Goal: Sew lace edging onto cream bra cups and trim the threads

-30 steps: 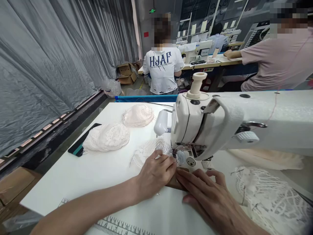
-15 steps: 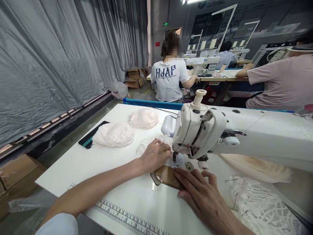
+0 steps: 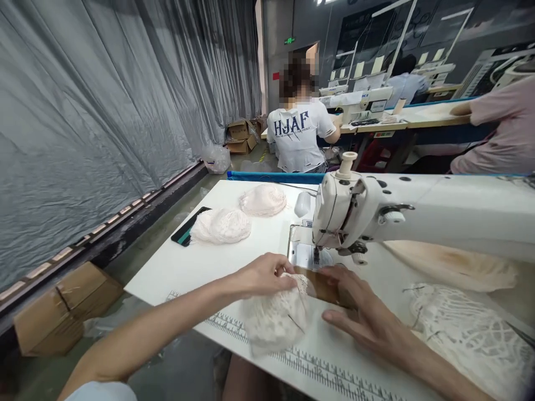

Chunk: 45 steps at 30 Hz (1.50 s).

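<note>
My left hand (image 3: 270, 274) is closed on the edge of a white lace cup-shaped piece (image 3: 271, 320), which hangs over the table's near edge and is slightly blurred. Dark thread ends show on it. To its right, my right hand (image 3: 359, 303) has its fingers stretched out over a brown flat plate (image 3: 324, 287) in front of the sewing machine (image 3: 340, 209). Thumb and fingers are apart. Just behind the plate is the presser foot (image 3: 316, 255); I see no lace under it.
Two pale lace cups (image 3: 221, 225) lie at the back left, one on a dark flat object (image 3: 184, 236). More white lace (image 3: 468, 323) and beige fabric (image 3: 451, 266) lie at right, under and before the machine arm. A carton (image 3: 67, 306) is on the floor. Co-workers sit beyond.
My left hand has drawn the lace piece from beside the needle toward me, to the table's near edge. My right hand stays by the brown plate. The view has shifted left.
</note>
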### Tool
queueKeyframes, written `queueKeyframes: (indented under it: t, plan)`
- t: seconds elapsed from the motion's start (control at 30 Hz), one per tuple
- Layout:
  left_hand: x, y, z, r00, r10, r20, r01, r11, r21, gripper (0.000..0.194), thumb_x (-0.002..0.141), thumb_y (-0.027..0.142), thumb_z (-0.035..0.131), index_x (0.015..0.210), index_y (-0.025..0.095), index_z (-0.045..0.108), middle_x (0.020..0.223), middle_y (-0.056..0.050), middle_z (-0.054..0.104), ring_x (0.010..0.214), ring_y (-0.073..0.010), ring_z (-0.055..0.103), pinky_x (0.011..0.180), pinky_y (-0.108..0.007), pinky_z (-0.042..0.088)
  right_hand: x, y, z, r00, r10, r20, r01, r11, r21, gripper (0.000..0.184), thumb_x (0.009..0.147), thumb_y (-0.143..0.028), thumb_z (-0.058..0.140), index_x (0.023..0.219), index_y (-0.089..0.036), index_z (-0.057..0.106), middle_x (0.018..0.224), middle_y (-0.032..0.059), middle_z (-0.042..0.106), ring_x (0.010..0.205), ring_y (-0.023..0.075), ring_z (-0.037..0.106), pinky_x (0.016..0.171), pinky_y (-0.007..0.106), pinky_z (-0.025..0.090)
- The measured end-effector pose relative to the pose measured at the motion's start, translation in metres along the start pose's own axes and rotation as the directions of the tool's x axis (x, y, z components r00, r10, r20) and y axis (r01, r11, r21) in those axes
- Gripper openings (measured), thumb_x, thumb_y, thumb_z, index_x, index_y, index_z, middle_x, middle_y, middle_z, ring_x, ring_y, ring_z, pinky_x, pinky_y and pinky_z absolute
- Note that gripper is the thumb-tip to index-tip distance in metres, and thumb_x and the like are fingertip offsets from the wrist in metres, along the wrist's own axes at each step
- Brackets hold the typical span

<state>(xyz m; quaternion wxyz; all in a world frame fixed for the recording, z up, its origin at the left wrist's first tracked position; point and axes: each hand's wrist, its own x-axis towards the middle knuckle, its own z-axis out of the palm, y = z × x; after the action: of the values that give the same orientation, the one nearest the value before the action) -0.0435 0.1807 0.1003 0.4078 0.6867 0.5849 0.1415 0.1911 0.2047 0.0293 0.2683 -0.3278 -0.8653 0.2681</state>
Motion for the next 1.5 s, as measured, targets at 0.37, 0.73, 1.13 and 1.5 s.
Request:
queueKeyframes:
  t: [0.37, 0.73, 1.13, 1.5]
  plan:
    - [-0.084, 0.019, 0.041, 0.990, 0.022, 0.142, 0.033, 0.926, -0.376, 0.041, 0.066, 0.034, 0.074, 0.101, 0.018, 0.059, 0.087, 0.000, 0.054, 0.078, -0.0115, 0.049, 0.067, -0.022, 0.039, -0.035, -0.089, -0.009, 0.835, 0.108, 0.540, -0.459, 0.677, 0.575, 0.037, 0.078, -0.051, 0.061, 0.074, -0.015, 0.058, 0.064, -0.0021, 0.045, 0.061, 0.0109, 0.039, 0.055, 0.024, 0.030]
    - [-0.120, -0.002, 0.102, 0.955, 0.172, 0.241, -0.003, 0.821, -0.571, 0.025, 0.062, 0.031, 0.078, 0.079, 0.015, 0.069, 0.089, -0.005, 0.064, 0.084, -0.0163, 0.057, 0.078, -0.028, 0.045, -0.088, -0.103, 0.000, 0.753, -0.028, 0.657, -0.478, 0.663, 0.576, 0.033, 0.082, -0.043, 0.059, 0.067, -0.014, 0.057, 0.066, -0.0031, 0.044, 0.062, 0.0094, 0.039, 0.055, 0.023, 0.029]
    - [-0.132, -0.023, 0.136, 0.920, -0.061, 0.388, 0.329, 0.657, -0.678, 0.042, 0.052, 0.042, 0.082, 0.078, 0.011, 0.070, 0.061, 0.000, 0.062, 0.057, -0.0090, 0.054, 0.062, -0.023, 0.043, -0.116, -0.100, 0.020, 0.722, 0.100, 0.685, -0.573, 0.641, 0.511, 0.032, 0.078, -0.045, 0.063, 0.071, -0.014, 0.064, 0.063, -0.0032, 0.047, 0.049, 0.0060, 0.038, 0.043, 0.020, 0.029]
    - [-0.127, -0.034, 0.150, 0.911, -0.108, 0.399, 0.378, 0.611, -0.696, 0.044, 0.050, 0.042, 0.083, 0.079, 0.010, 0.073, 0.067, -0.003, 0.067, 0.058, -0.0098, 0.054, 0.063, -0.024, 0.043, -0.123, -0.086, 0.032, 0.731, 0.119, 0.672, -0.582, 0.623, 0.522, 0.029, 0.079, -0.040, 0.063, 0.069, -0.013, 0.063, 0.064, -0.0024, 0.048, 0.057, 0.0081, 0.039, 0.051, 0.022, 0.027]
